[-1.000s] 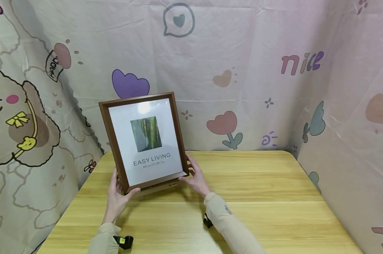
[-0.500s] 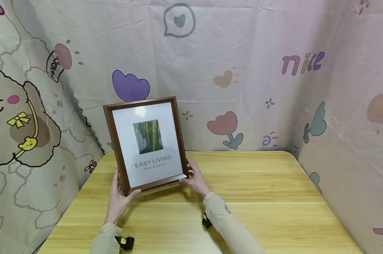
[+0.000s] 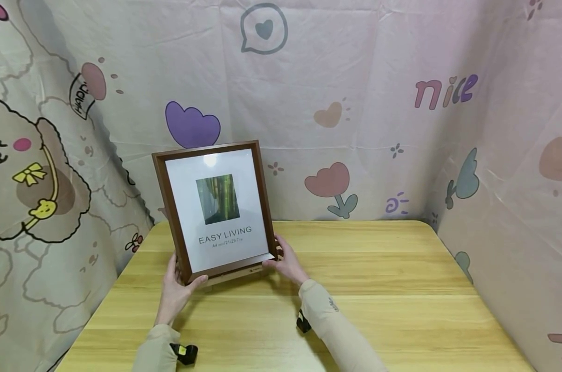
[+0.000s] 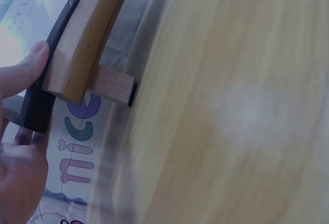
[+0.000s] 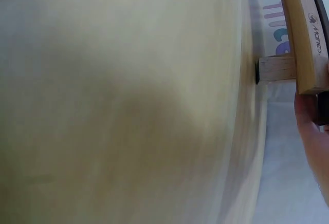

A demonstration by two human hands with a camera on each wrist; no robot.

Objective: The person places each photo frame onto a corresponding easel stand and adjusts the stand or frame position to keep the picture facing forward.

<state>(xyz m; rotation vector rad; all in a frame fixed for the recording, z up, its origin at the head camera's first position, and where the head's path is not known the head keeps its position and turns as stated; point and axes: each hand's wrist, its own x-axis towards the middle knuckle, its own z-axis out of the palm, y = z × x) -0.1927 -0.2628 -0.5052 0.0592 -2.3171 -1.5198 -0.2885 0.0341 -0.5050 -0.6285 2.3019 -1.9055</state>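
1. Left of centre in the head view, a brown picture frame point(image 3: 173, 217) is being held tilted sideways, apparently supported from below by the ledge point(image 4: 85, 49) of a wooden easel point(image 3: 235, 276); what lies behind is being hidden.
2. The frame's lower-left corner is being pinched by the left hand point(image 3: 176, 293), thumb over the front and fingers behind.
3. The lower-right corner is being clasped likewise by the right hand point(image 3: 285, 262); both corners are probably being held to stop slipping.
4. In the left wrist view, a square, dark-tipped leg point(image 4: 113, 82) is being shown beneath the ledge, its open grain contrasting with the smoother rail.
5. A glossy printed sheet point(image 3: 217, 212) is being bordered by deep, straight moulding.
6. Pale, striped wood grain is being displayed by the counter point(image 3: 378, 310); behind, creased patterned fabric point(image 3: 378, 41) is being hung.
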